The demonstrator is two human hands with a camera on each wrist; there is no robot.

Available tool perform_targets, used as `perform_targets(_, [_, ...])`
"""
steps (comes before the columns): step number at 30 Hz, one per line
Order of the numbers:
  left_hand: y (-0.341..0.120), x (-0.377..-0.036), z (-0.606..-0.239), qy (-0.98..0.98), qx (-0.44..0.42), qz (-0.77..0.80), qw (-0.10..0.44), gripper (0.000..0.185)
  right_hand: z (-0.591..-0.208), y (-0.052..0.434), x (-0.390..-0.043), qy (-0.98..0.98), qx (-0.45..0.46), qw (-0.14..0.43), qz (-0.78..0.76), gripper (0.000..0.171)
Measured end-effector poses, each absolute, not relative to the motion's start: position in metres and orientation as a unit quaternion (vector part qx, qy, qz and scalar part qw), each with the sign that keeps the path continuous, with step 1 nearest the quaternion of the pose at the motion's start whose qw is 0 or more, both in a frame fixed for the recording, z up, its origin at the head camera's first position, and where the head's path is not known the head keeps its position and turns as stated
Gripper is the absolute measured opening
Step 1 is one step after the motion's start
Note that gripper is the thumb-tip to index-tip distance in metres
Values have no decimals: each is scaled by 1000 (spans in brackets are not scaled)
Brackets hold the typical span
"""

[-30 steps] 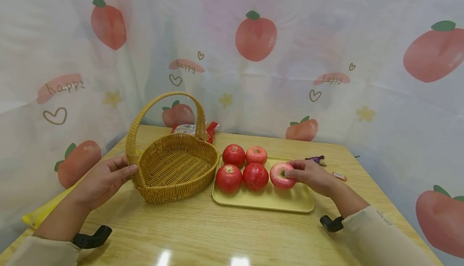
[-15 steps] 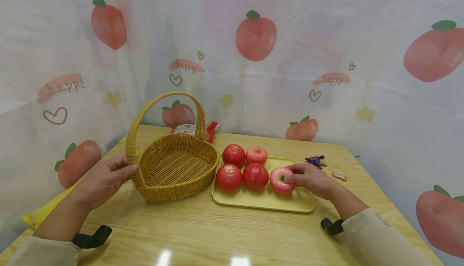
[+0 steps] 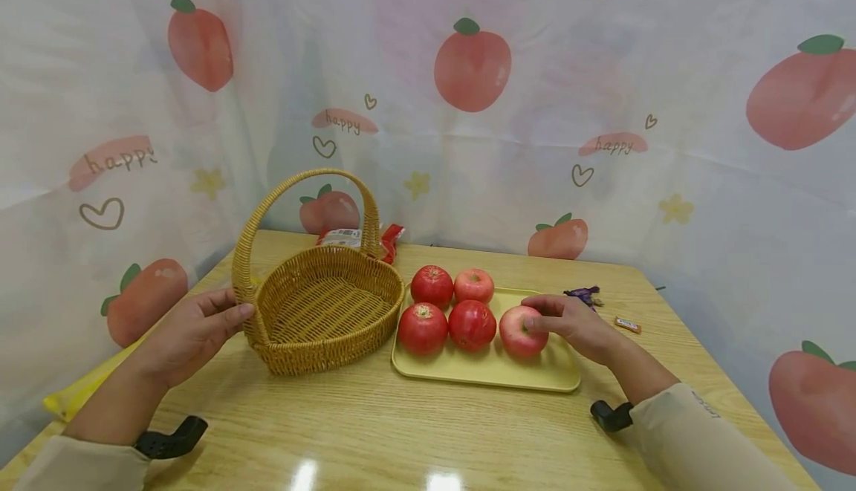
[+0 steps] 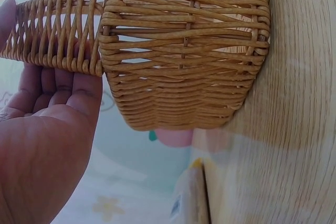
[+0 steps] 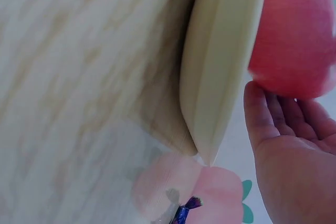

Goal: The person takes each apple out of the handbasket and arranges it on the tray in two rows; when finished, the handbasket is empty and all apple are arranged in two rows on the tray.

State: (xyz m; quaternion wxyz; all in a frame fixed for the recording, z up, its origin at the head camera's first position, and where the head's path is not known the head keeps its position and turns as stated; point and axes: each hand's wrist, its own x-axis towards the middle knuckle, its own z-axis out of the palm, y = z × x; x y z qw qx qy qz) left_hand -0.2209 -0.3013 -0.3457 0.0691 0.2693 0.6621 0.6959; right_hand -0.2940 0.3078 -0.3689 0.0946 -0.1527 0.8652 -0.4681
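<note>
My left hand point(image 3: 183, 335) grips the base of the handle of a heart-shaped wicker basket point(image 3: 328, 350) in the head view. Close up in the left wrist view, the fingers curl behind the woven handle point(image 4: 58, 30), the thumb on its other side. My right hand point(image 3: 578, 327) holds a pink-red apple point(image 3: 518, 335) at the right of a yellow tray point(image 3: 468, 376), thumb near its stem and fingers around its far side. The right wrist view shows fingertips against this apple point(image 5: 294, 35). To its left sit a dark red apple point(image 3: 472, 325) and several others. The basket has nothing inside.
Behind the basket lies a red and white packet point(image 3: 390, 242). Right of the tray are a purple-wrapped candy point(image 3: 584, 296) and a small orange-wrapped candy point(image 3: 627, 324). A yellow bag point(image 3: 80, 394) lies by the left arm, and a printed curtain point(image 3: 428, 142) surrounds the wooden table point(image 3: 374, 431).
The apple under my right hand has turned a little and settled slightly lower on the tray, its stem shifting right. My left hand and the basket have stayed still.
</note>
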Motion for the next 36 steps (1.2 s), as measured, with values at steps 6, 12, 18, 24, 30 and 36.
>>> perform_targets(6, [-302,-220,-346,664,262,697,64,30,-370,309,-296,862,-150,96,-475,59])
perform_targets(12, [-300,-218,-345,659,258,704,61,30,-370,309,-296,855,-142,107,-487,64])
perform_targets(18, [-300,-217,-345,663,253,702,58,29,-371,308,-296,856,-149,93,-486,59])
perform_targets(24, [-300,-217,-347,672,250,695,48,25,-366,310,-296,851,-161,83,-494,59])
perform_targets(30, [-306,-214,-350,650,224,726,9,26,-361,308,-295,855,-166,69,-487,61])
perform_targets(36, [-313,-203,-345,622,319,713,46,38,-351,297,-289,862,-185,38,-470,59])
